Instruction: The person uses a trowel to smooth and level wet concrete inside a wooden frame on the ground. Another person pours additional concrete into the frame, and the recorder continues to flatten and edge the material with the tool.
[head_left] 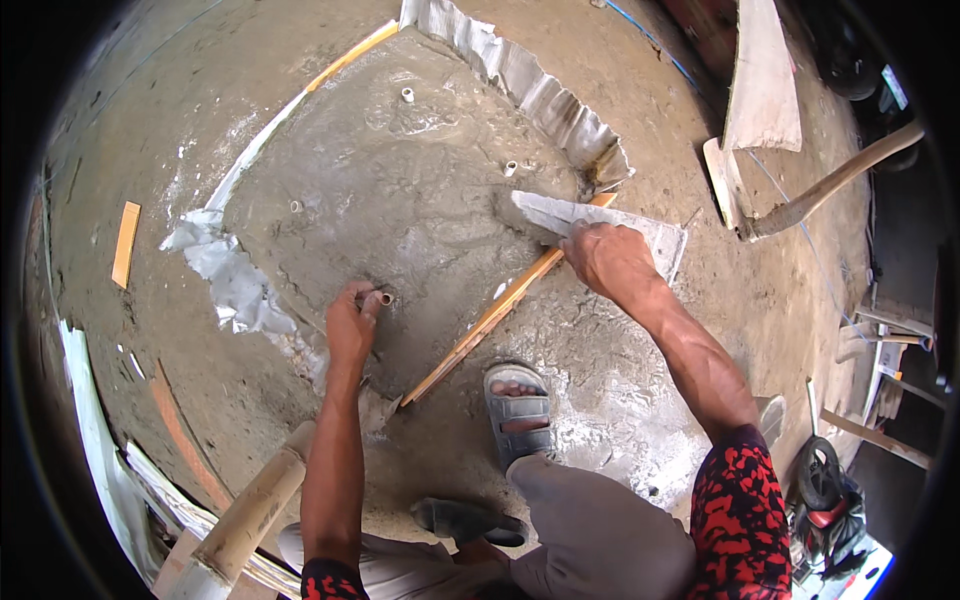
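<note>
My left hand [350, 320] pinches a short pipe stub [388, 299] in the wet grey cement slab [330, 175] at the centre. My right hand [610, 260] is closed on a flat, cement-coated trowel [655, 232], held over the slab's right edge beside a wooden strip [480, 330]. More short pipe stubs [408, 95] stand in the upper and left parts of the slab. Crumpled grey sheeting [500, 60] lines the back edge, with more sheeting [240, 280] at the left.
A wooden-handled digging tool [810, 190] and a pale board [760, 90] lie at the right. A bamboo pole [240, 525] is at lower left, near pale strips [95, 420] and a loose wood piece [126, 243]. My sandalled foot [518, 410] is beside the slab.
</note>
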